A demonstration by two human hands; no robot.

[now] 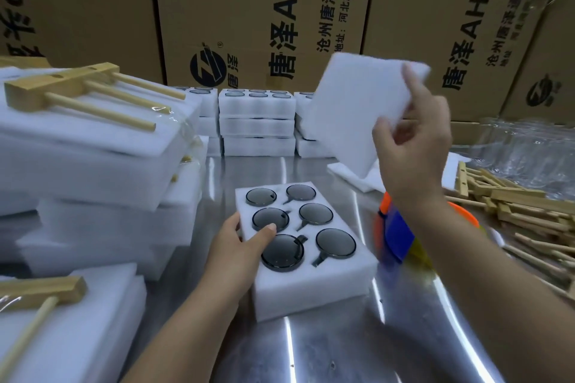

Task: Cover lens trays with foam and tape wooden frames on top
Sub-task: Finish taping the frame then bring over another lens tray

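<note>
A white foam lens tray (314, 284) with several dark round lenses lies uncovered on the metal table in the middle. My left hand (236, 246) holds the tray's left edge, with the thumb lying over its top near a lens. My right hand (410, 146) is raised above and to the right of the tray and pinches a white foam sheet (351, 109), tilted in the air. Loose wooden frames (516, 211) lie in a heap at the right.
Taped foam packs topped with wooden frames (77, 93) are stacked at the left and front left. More filled lens trays (256, 121) stand stacked at the back. An orange and blue tape dispenser (395, 233) sits under my right forearm. Cardboard boxes (249, 9) wall the back.
</note>
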